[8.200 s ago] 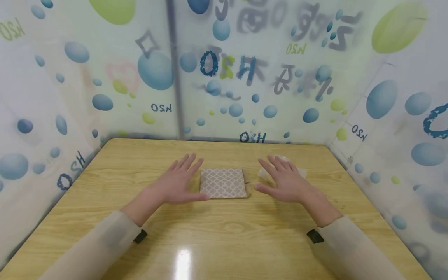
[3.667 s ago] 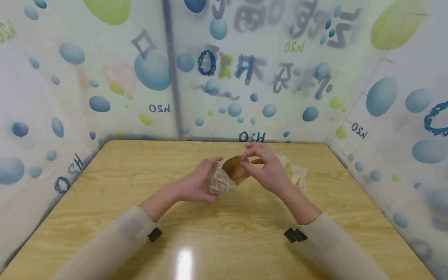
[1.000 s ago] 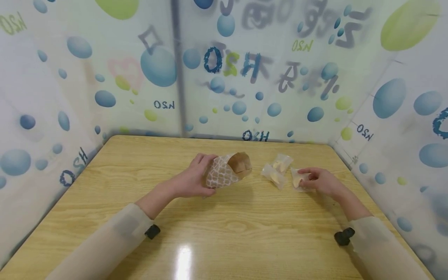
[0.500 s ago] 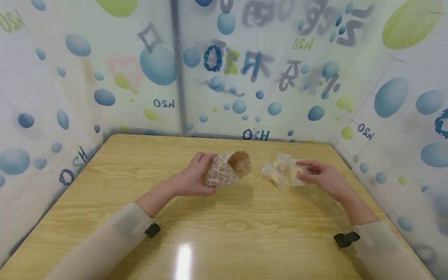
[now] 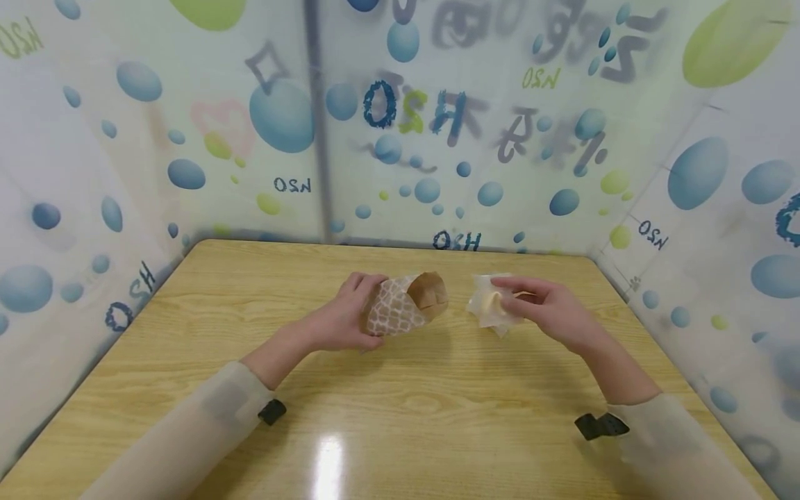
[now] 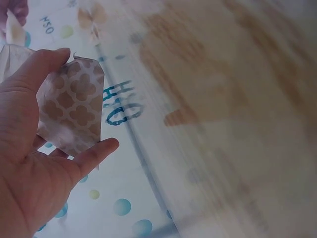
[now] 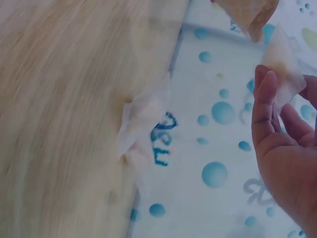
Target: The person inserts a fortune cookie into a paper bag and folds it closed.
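Note:
My left hand grips a brown paper bag with a white lattice print, fingers behind it and thumb at its lower edge. The bag is tilted, its open mouth facing right, a little above the table. In the left wrist view, the same bag sits between thumb and fingers. My right hand pinches a small translucent packet with pale yellow contents, a short way right of the mouth. Below it, more such packets lie on the table, partly covered in the head view by the held one.
The wooden table reaches a rear edge close behind the bag and packets. White curtain-like walls printed with blue and green dots stand at the back and both sides. A dark wrist device sits at the right sleeve.
The left hand has gone from lying open beside the flat bag to holding it with its mouth spread. Lately the right hand picked up the rightmost packet and moved left with it.

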`<action>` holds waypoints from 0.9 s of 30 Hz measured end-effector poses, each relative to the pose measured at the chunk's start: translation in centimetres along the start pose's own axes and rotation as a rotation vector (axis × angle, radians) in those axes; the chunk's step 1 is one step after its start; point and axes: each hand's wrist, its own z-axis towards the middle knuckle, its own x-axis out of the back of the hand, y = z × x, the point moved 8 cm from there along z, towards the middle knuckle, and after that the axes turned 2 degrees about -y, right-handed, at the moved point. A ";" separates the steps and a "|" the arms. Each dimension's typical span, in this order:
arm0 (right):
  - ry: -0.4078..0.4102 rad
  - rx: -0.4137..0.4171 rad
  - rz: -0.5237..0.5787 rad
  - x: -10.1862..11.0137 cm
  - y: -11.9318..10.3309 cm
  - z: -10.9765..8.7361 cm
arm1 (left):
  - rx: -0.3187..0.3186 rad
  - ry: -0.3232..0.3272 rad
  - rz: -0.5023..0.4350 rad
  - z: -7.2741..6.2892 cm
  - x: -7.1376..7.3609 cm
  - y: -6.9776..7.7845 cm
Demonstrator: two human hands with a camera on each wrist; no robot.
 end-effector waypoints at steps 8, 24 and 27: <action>-0.066 0.077 0.035 -2.1 -3.3 0.3 | 0.003 -0.011 -0.006 0.0 -0.1 0.2; -0.104 0.149 -0.073 -4.7 -5.5 2.5 | 0.004 -0.092 -0.016 0.2 -1.4 0.7; -0.074 0.162 -0.112 -4.6 -5.9 2.7 | 0.005 -0.104 -0.021 0.2 -1.5 0.7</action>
